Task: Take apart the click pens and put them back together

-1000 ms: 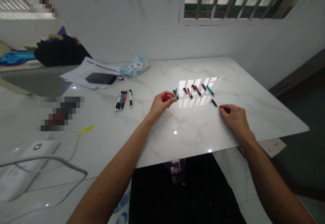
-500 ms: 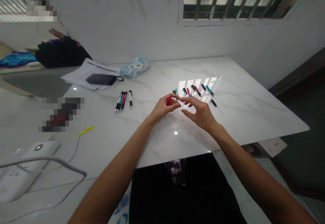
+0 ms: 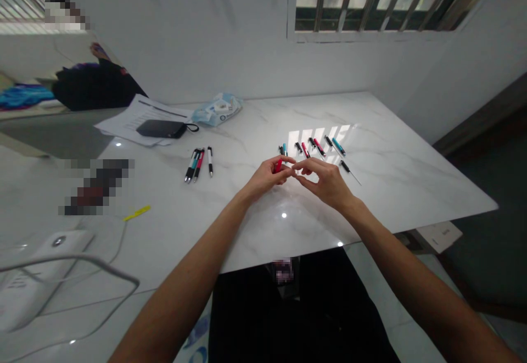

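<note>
Hands meet in the middle, just above the white marble table (image 3: 395,198). The left hand (image 3: 267,177) is curled, thumb and forefinger pinched on a short red pen piece (image 3: 279,165). That piece is held up off the tabletop, near the centre of the table and just in front of the loose parts.

The right hand (image 3: 326,180) comes in from the other side with fingers half bent. Its thumb and forefinger are drawn close together right at the end of the red piece. It is too small to tell whether they grip anything or only touch it. Both forearms reach in from the near edge.

Behind the hands, a row of pen parts (image 3: 318,146) lies side by side in the bright patch of window light, with black, red and teal pieces all angled much the same way. Just right of the right hand, and apart from the row, a black tip with a thin refill (image 3: 349,171) lies flat on the table.

Well off to the left, a bunch of whole pens (image 3: 195,165) lies together, with a white pen (image 3: 210,161) just beside it. Farther back, a black pouch (image 3: 161,128) rests on papers (image 3: 135,111), and a pale blue packet (image 3: 217,109) sits near them. A yellow strip (image 3: 137,212) lies toward the near left, well apart from everything else.
</note>
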Tool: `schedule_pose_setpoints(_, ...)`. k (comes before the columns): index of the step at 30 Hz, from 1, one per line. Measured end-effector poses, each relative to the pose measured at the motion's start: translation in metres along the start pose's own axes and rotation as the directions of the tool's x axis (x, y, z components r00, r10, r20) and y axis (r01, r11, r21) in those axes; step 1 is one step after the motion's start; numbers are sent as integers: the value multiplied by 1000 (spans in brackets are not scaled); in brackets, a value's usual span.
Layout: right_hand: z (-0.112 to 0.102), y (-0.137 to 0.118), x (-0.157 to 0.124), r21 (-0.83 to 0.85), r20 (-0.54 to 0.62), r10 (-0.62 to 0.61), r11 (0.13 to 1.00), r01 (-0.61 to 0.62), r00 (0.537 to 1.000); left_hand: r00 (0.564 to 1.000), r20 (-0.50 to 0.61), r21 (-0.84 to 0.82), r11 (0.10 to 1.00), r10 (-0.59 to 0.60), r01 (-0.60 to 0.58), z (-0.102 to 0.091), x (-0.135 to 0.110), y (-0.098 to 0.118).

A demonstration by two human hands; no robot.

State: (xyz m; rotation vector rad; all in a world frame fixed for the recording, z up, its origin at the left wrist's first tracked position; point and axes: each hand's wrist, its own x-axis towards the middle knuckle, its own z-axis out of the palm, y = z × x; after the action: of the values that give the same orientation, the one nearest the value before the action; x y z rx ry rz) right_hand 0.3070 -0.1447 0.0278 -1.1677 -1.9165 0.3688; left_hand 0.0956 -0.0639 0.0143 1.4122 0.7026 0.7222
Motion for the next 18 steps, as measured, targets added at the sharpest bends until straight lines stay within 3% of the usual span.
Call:
schedule_pose_setpoints(10,-59,85,-40,-349,-24,101,932,-103,995,996,-88,-89,996,-6,-2,-7,5,-3)
schedule_pose_setpoints(14,-69,97,-48,-415,-21,158,897,-152,987,992,-120,-234,972,-45,16,-6,5,0)
schedule_pose_setpoints(18,-72,94,-53,-444,-66,126,885,-142,990,981,-194,-213,975,25,-66,-7,5,0)
